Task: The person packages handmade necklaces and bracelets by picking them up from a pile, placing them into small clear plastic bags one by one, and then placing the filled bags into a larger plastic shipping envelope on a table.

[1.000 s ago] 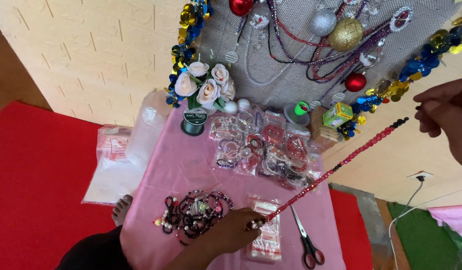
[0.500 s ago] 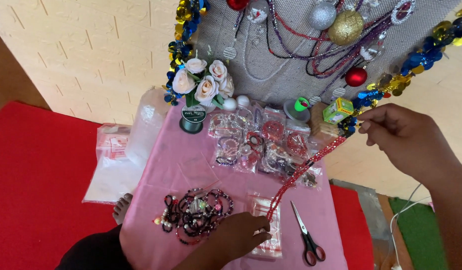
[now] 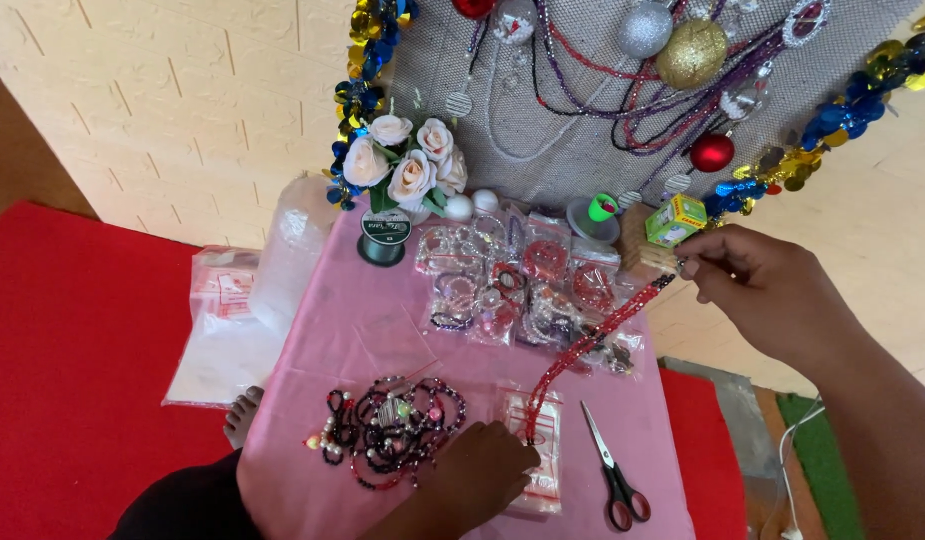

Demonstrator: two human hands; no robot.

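A strand of red beads (image 3: 587,345) stretches between my two hands over a pink cloth (image 3: 382,345). My left hand (image 3: 482,475) pinches its lower end near a small clear packet (image 3: 542,455). My right hand (image 3: 767,290) grips the upper end at the cloth's far right corner, close to a small green and yellow box (image 3: 675,219). A pile of dark and red beaded bracelets (image 3: 387,430) lies just left of my left hand.
Scissors (image 3: 612,470) lie at the right of the cloth. Clear bags of bead jewellery (image 3: 517,290), a thread spool (image 3: 382,238) and white roses (image 3: 402,165) sit at the back. Behind hangs a grey mesh board (image 3: 592,120) with baubles and necklaces. Plastic bags (image 3: 222,320) rest on red carpet (image 3: 72,370).
My right hand has come down and left toward the table with the upper end of the strand, which now hangs slacker and curved. My left hand has stayed in place.
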